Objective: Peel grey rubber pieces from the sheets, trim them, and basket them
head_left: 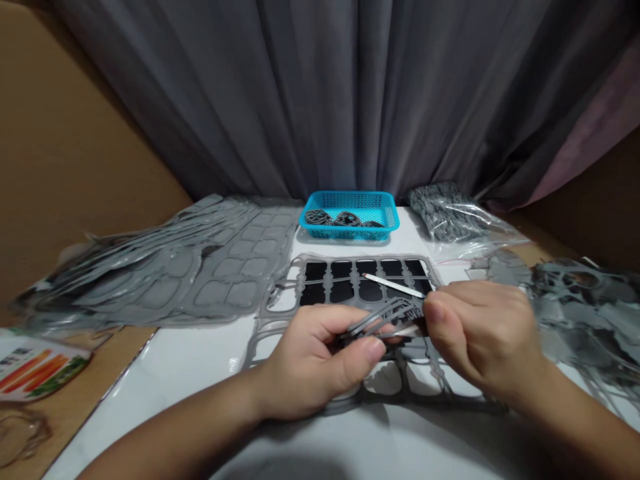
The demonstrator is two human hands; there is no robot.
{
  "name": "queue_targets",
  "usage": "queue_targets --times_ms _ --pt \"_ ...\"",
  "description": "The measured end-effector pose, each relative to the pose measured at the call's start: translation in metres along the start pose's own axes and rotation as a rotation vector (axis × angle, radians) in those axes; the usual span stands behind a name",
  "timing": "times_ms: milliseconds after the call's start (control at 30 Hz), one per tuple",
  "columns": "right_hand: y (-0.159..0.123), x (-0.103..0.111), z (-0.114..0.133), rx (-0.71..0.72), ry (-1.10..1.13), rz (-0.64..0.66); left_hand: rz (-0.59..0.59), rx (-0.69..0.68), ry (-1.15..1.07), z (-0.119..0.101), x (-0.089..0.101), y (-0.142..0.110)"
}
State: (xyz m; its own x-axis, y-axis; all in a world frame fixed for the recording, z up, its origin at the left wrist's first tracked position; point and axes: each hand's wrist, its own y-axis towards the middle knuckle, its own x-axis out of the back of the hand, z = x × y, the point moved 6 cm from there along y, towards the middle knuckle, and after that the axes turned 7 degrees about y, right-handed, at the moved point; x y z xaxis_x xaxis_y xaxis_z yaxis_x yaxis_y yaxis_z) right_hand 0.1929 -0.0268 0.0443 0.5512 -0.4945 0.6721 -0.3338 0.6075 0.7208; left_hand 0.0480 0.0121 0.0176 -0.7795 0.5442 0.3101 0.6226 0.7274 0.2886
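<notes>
Left hand: (330,360) is curling into a half-closed cup, its thumb and fingers pinching gray pieces (377,319), a bundle of thin strips
Right hand: (485,327) is closing into a loose fist, thumb tip pressing against the curled forefinger, and is gripping the near end of a white stick (393,285)
White stick: is pointing away to the left over the black panels (343,270), its dark reddish tip standing clear of both hands
Gray pieces: are sitting between the two hands, above the cut-out sheet (295,261); whether the right fingers are also touching them, I cannot tell
Cut-out sheet: is lying on the white tabletop (200,387) under both hands, the black panels showing in its far openings
Blue basket: (350,233) is standing beyond the sheet, holding dark, gray-edged pieces (319,217)
Sides: stacked gray sheets (225,267) are lying left, a clear bag (450,217) and gray scraps (585,300) right
</notes>
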Motion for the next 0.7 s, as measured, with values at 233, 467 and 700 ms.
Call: queue_targets --times_ms 233,467,700 --pt "0.001 0.0034 -0.0046 -0.032 0.101 -0.011 0.013 0.03 -0.008 0.0021 -0.0007 0.0002" --pt "0.001 0.0048 -0.0037 0.016 0.058 0.006 0.029 0.043 0.024 0.0044 -0.0017 -0.0008" --pt "0.0027 0.0018 0.0009 0.046 -0.023 0.01 0.07 0.058 0.085 0.0046 -0.0025 -0.0019"
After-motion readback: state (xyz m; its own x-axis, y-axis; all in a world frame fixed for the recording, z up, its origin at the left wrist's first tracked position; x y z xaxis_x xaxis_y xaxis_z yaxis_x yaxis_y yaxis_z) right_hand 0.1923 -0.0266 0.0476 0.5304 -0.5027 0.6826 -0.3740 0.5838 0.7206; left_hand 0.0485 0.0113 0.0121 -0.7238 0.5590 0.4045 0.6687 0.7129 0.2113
